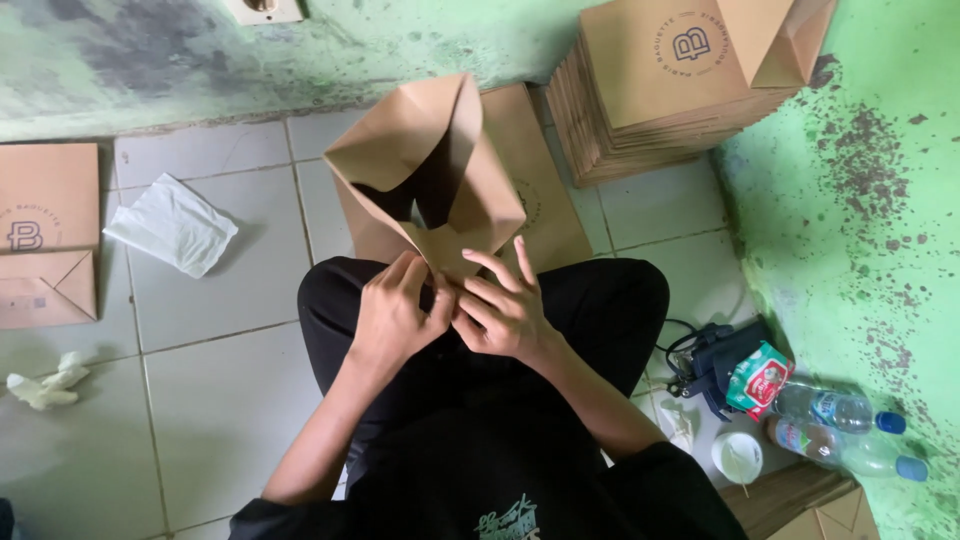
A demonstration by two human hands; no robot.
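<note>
Two hands [455, 310], one opened paper bag [425, 175], one stack of flat bags [650, 90] upper right, two plastic bottles [845, 430] lower right, one white sheet [172, 224], one small round white lid [738, 456].

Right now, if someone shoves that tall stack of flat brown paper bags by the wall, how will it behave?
The stack of flat bags probably feels heavy as a block, given its many layers. Its edges look slightly uneven, so a push up high would likely shear the top sheets off. The loose folded bag on top would probably slide off first.
</note>
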